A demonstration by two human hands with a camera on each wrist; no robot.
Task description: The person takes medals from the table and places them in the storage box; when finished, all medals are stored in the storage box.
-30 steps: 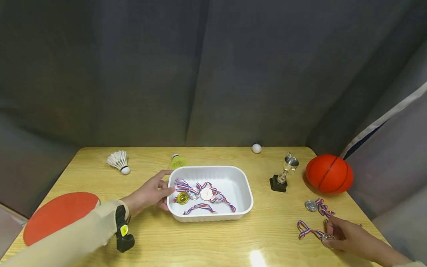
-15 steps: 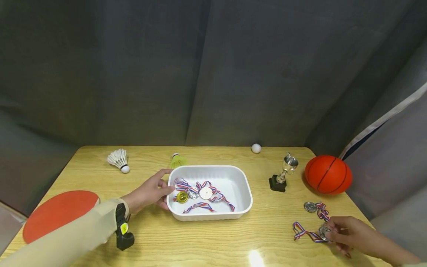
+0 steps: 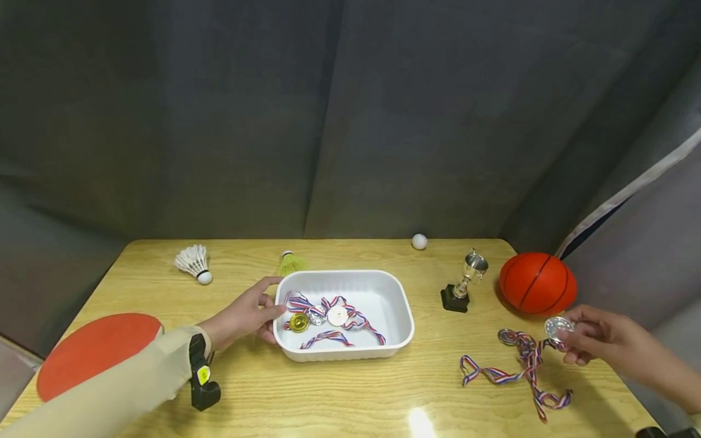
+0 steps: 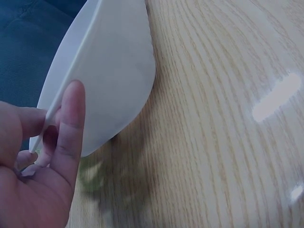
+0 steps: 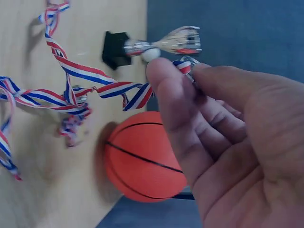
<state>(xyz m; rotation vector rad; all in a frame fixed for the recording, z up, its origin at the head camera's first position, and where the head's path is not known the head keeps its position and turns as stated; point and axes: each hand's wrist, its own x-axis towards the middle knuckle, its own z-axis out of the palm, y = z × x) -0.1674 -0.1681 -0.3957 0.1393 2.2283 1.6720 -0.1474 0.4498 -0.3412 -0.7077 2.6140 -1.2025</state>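
Observation:
At the left end of a white plastic tray (image 3: 350,354), my left hand (image 3: 246,316) grips the rim, thumb on the inner side. The left wrist view shows the fingers (image 4: 71,109) against the tray's wall. Inside lie a gold medal (image 3: 299,322), a silver medal (image 3: 317,315) and a pale medal (image 3: 338,316) with red-white-blue ribbons. My right hand (image 3: 608,337) pinches another silver medal (image 3: 558,330) between thumb and fingers, raised in front of the basketball. Its striped ribbon (image 5: 114,90) trails down to the table, across the ribbon of a second silver medal (image 3: 508,336).
A small orange basketball (image 3: 538,284) and a trophy cup (image 3: 464,283) stand on the right. At the back are a white ball (image 3: 419,241), a yellow shuttlecock (image 3: 291,263) and a white shuttlecock (image 3: 194,264). A red table tennis paddle (image 3: 98,353) lies left, partly under the sleeve.
My right hand has picked the silver medal up from the table and raised it toward the basketball, dragging its ribbon. The left hand and tray have stayed put.

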